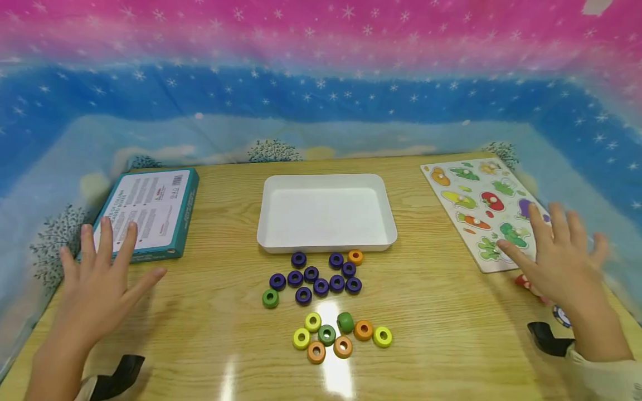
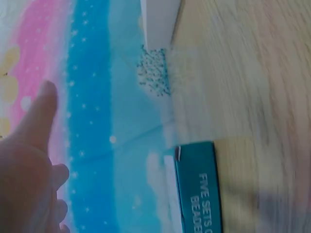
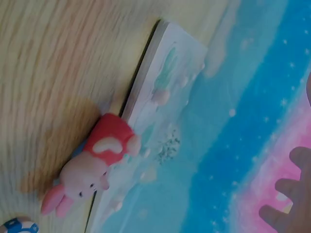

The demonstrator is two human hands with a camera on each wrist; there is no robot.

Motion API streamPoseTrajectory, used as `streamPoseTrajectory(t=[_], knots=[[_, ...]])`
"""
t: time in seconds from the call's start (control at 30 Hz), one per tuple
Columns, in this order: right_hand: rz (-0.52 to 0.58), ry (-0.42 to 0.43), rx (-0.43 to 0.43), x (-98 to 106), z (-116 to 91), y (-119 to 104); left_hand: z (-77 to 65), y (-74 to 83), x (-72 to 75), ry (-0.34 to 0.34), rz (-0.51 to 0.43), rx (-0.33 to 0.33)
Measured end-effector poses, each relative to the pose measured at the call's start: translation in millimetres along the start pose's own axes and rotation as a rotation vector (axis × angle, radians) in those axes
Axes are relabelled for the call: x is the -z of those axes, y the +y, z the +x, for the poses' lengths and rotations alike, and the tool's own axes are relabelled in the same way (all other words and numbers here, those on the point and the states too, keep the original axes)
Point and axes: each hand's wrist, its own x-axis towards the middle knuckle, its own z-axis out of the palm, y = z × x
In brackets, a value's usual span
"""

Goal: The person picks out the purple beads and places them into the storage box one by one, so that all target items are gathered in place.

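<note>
My left hand [image 1: 97, 287], fingers spread, hovers at the left near a teal box [image 1: 186, 214] with a white printed label. On the opposite side my right hand [image 1: 567, 267] is spread too, holding nothing, and it overlaps the edge of a vegetable puzzle board [image 1: 453, 214]. Between them stands a white rectangular tray [image 1: 327, 246]. In front of it lie several dark purple ring beads [image 1: 321, 287], an orange bead [image 1: 355, 257] and a green bead [image 1: 270, 298]. Closer to me is a cluster of yellow [image 1: 383, 337], orange and green beads. Neither hand touches a bead.
A small pink pig figure [image 3: 92, 170] in red lies beside the puzzle board, partly behind my right hand in the head view. A blue-and-white round chip [image 1: 562, 316] is near it. A snowflake-patterned cloth [image 1: 321, 94] hangs round the back and sides of the wooden table.
</note>
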Motion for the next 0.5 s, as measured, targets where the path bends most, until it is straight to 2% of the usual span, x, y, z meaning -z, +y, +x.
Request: streamPoseTrajectory(t=[0.1,0.17,0.23,0.33,0.5], knots=[[0.018,0.006,0.048,-1,2,-6,7.2,6.2,-0.6,0.031,-0.023,-0.043],[0.066,0.016,0.094,-2,4,-11,13.5,11.4,-2.2,0.049,-0.082,-0.081],[0.132,0.008,0.134,-3,5,-18,21.3,18.5,-3.9,0.028,-0.206,-0.106],[0.236,-0.043,0.166,-5,7,-33,35.7,29.9,-8.6,-0.026,-0.451,-0.124],[0.303,-0.121,0.227,-8,8,-66,58.9,47.5,-24.8,-0.079,-0.809,-0.126]])
